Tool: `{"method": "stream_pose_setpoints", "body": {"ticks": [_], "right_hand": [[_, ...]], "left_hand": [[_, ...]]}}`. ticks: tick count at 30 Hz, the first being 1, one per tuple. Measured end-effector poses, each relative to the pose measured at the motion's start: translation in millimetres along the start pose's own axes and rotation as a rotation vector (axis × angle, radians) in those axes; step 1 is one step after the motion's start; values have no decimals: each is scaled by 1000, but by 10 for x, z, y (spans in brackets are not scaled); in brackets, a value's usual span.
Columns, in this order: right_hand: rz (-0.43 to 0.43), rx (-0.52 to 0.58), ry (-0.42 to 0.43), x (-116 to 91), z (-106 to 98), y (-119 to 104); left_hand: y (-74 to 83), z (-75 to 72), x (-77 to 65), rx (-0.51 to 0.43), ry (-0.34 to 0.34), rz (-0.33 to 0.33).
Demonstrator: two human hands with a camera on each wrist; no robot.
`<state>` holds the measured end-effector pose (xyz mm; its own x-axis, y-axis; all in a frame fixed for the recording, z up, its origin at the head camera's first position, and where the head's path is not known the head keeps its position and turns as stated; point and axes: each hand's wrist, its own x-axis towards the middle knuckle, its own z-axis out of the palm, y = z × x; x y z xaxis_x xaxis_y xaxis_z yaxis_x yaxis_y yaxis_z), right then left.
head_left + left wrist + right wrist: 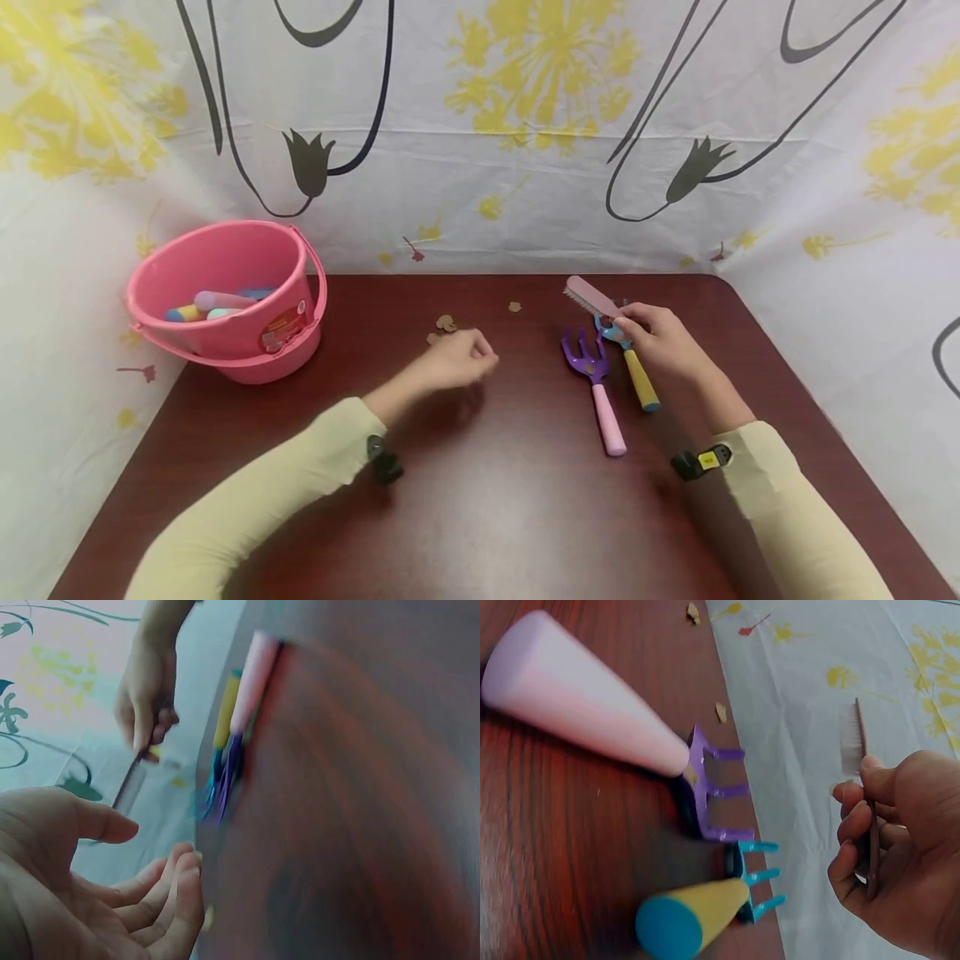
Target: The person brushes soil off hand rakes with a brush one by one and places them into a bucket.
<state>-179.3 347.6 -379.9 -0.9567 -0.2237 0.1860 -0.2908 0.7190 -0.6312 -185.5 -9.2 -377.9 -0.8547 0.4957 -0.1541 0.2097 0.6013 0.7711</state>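
My right hand (663, 340) grips the handle of a pink brush (592, 296), held above the table with its pale bristles facing down and left. In the right wrist view the fingers curl round the brush (864, 735). Below and left of it lie a purple hand fork (587, 365) with a pink handle and a blue hand fork (613, 332) with a yellow handle. Over the table's middle is my left hand (453, 362), its fingers bent loosely. The left wrist view shows a gap between thumb and fingers, with nothing held in the left hand (112, 892).
A pink bucket (225, 333) stands at the back left, with colourful handles inside. Small tan flat pieces (446, 322) lie just beyond my left hand. Another tan piece (514, 307) lies farther right. Patterned white cloth (480, 167) hangs behind the dark red table (487, 517).
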Motion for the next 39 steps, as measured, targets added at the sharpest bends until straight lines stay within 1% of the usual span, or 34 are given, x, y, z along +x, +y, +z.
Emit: {"method": "stream_pose_setpoints", "body": {"ticks": [2, 3, 4, 6, 8, 11, 13, 17, 19, 20, 22, 25, 27, 30, 31, 34, 39], "right_hand": [[15, -48, 17, -30, -29, 36], [22, -63, 24, -45, -46, 51], [35, -69, 28, -63, -65, 67], [46, -92, 39, -92, -113, 96], [56, -112, 54, -120, -167, 123], [64, -150, 75, -166, -246, 172], [71, -161, 82, -202, -293, 207], [78, -187, 93, -267, -371, 282], [83, -200, 102, -293, -403, 310], [85, -205, 107, -305, -417, 320], [86, -215, 115, -325, -441, 336], [82, -223, 126, -341, -460, 341], [76, -223, 129, -334, -459, 339], [75, -220, 128, -335, -458, 332], [78, -220, 126, -338, -458, 332], [87, -214, 118, -354, -458, 329], [100, -206, 107, -349, -442, 322]], "left_hand": [[82, 171, 57, -128, -85, -20], [131, 253, 84, -174, -116, -30], [183, 333, 111, -211, -142, -41], [287, 484, 169, -246, -178, -66], [372, 623, 232, -250, -188, -89], [462, 799, 327, -252, -183, -126], [504, 893, 381, -262, -175, -154], [581, 1060, 458, -289, -179, -199], [624, 1144, 493, -273, -177, -206], [652, 1182, 511, -242, -172, -204], [708, 1263, 550, -145, -154, -188], [794, 1376, 614, 82, -114, -169], [837, 1441, 654, 232, -82, -178], [890, 1537, 701, 413, -51, -217], [906, 1563, 709, 458, -44, -224], [955, 1640, 730, 553, -33, -243], [1035, 1742, 738, 657, -49, -256]]}}
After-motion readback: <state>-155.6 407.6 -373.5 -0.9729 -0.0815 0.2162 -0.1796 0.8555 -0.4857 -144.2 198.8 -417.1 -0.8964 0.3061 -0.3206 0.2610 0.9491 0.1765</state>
